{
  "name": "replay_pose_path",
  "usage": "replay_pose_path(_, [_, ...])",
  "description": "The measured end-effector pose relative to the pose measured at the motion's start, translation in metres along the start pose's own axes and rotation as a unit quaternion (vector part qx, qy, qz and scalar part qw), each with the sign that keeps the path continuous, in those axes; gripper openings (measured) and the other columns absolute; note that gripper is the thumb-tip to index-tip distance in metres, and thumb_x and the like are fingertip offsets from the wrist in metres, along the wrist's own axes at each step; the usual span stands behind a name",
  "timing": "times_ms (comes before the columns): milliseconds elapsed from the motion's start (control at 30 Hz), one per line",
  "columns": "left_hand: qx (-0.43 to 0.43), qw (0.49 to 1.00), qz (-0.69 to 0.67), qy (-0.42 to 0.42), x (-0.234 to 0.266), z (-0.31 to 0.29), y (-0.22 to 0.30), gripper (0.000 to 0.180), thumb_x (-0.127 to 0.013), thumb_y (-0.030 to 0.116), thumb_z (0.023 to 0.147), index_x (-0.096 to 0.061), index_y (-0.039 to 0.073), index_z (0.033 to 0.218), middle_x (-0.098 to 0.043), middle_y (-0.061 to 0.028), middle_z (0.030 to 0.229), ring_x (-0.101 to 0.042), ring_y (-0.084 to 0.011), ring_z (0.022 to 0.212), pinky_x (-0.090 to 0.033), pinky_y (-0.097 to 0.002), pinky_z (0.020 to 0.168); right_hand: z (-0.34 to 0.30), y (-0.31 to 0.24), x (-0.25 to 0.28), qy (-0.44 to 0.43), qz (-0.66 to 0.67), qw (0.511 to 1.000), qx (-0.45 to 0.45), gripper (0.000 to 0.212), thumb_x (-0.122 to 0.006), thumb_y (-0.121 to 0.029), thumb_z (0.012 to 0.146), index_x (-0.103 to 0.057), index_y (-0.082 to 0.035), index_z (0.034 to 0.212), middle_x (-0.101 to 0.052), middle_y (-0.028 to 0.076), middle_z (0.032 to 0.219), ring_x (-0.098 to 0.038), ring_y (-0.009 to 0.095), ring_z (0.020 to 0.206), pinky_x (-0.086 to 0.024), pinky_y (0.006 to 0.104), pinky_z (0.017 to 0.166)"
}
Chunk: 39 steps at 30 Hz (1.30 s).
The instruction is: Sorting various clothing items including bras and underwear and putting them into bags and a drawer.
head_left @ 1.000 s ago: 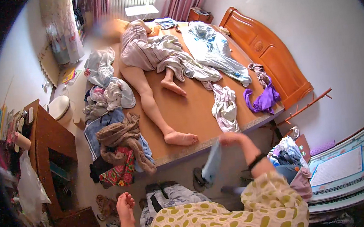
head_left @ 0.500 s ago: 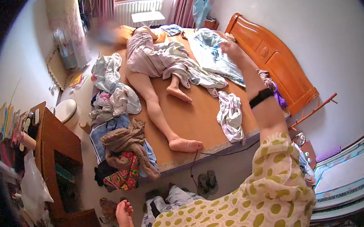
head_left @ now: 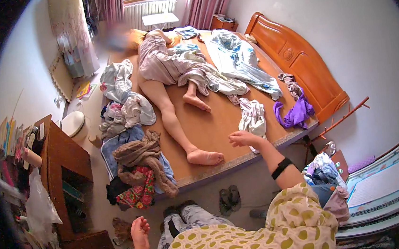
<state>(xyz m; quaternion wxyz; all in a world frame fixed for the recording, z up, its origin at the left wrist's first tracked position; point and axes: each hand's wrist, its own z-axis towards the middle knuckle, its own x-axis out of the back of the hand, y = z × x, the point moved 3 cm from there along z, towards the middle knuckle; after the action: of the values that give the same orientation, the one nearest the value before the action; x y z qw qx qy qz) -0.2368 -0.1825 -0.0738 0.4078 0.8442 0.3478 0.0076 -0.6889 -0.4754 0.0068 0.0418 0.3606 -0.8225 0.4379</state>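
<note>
My left hand [head_left: 141, 231] hangs low near the bottom edge, with its slightly bent fingers apart and nothing in them. My right hand [head_left: 243, 139] is over the front part of the bed [head_left: 179, 112], its fingers loose and holding nothing visible. Just beyond it lies a crumpled white cloth [head_left: 252, 117]. Another person [head_left: 158, 61] is lying on the bed, one bare foot [head_left: 205, 157] reaching toward the front edge, left of my right hand. A pale blue-and-white cloth [head_left: 238, 57] is spread beside that person. At the right corner sits a purple cloth [head_left: 297, 111].
Heaped clothes [head_left: 132, 111] line the bed's left side. A wooden desk [head_left: 64, 155] with a plastic bag [head_left: 40, 205] is at left. Dark slippers [head_left: 230, 200] lie on the floor before the bed. The orange headboard [head_left: 293, 59] and a clothes pile [head_left: 324, 173] are at right.
My right arm has come down from its raised reach, the hand now lower and closer. A light blue piece in the air near the nightstand is gone; light blue cloth now shows beside the lying person.
</note>
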Motion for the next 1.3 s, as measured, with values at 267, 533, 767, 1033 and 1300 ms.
replay_pose_path(267, [0.006, 1.0, 0.014, -0.004, -0.006, -0.003, 0.002, 0.016, -0.049, 0.025, 0.086, -0.054, 0.011, 0.093, -0.055, 0.0033, 0.078, -0.051, -0.0069, 0.066, -0.041, -0.0223, 0.061, -0.028, 0.039, -0.022, 0.043, 0.2, 0.979, -0.007, 0.032, -0.048, -0.031, 0.087, -0.05, -0.008, 0.109, -0.057, -0.001, 0.093, -0.054, 0.008, 0.078, -0.043, 0.0238, 0.071])
replay_pose_path(533, [-0.013, 0.998, -0.067, 0.013, -0.001, -0.001, 0.004, 0.015, -0.049, 0.024, 0.086, -0.054, 0.012, 0.093, -0.054, 0.0032, 0.078, -0.05, -0.0069, 0.067, -0.041, -0.0211, 0.06, -0.026, 0.077, -0.06, 0.024, 0.419, 0.908, -0.001, 0.023, -0.049, -0.025, 0.087, -0.052, -0.005, 0.097, -0.059, 0.004, 0.086, -0.058, 0.013, 0.075, -0.047, 0.0242, 0.065])
replay_pose_path(767, [-0.061, 0.989, -0.121, 0.054, 0.009, -0.021, 0.003, 0.015, -0.048, 0.021, 0.086, -0.055, 0.011, 0.094, -0.056, 0.0032, 0.08, -0.051, -0.0058, 0.07, -0.042, -0.0206, 0.063, -0.014, 0.073, -0.121, -0.022, 0.32, 0.942, -0.101, 0.024, -0.049, -0.026, 0.087, -0.053, -0.005, 0.099, -0.059, 0.004, 0.085, -0.057, 0.014, 0.073, -0.046, 0.0259, 0.067])
replay_pose_path(1033, [-0.038, 0.961, -0.184, 0.203, 0.05, -0.058, -0.038, 0.017, -0.048, 0.021, 0.086, -0.056, 0.009, 0.095, -0.058, 0.0007, 0.082, -0.053, -0.0072, 0.07, -0.043, -0.0224, 0.066, 0.035, 0.079, -0.199, -0.147, 0.258, 0.942, -0.157, 0.023, -0.048, -0.026, 0.086, -0.052, -0.006, 0.097, -0.059, 0.004, 0.085, -0.056, 0.013, 0.072, -0.045, 0.0249, 0.064])
replay_pose_path(1300, [-0.05, 0.926, -0.273, 0.256, 0.109, -0.099, -0.069, 0.016, -0.05, 0.024, 0.085, -0.055, 0.011, 0.092, -0.057, 0.0024, 0.081, -0.052, -0.0065, 0.069, -0.042, -0.0212, 0.064, 0.031, -0.012, -0.276, -0.214, 0.135, 0.964, -0.079, 0.02, -0.046, -0.024, 0.087, -0.052, -0.006, 0.095, -0.058, 0.004, 0.083, -0.056, 0.014, 0.07, -0.045, 0.0253, 0.062])
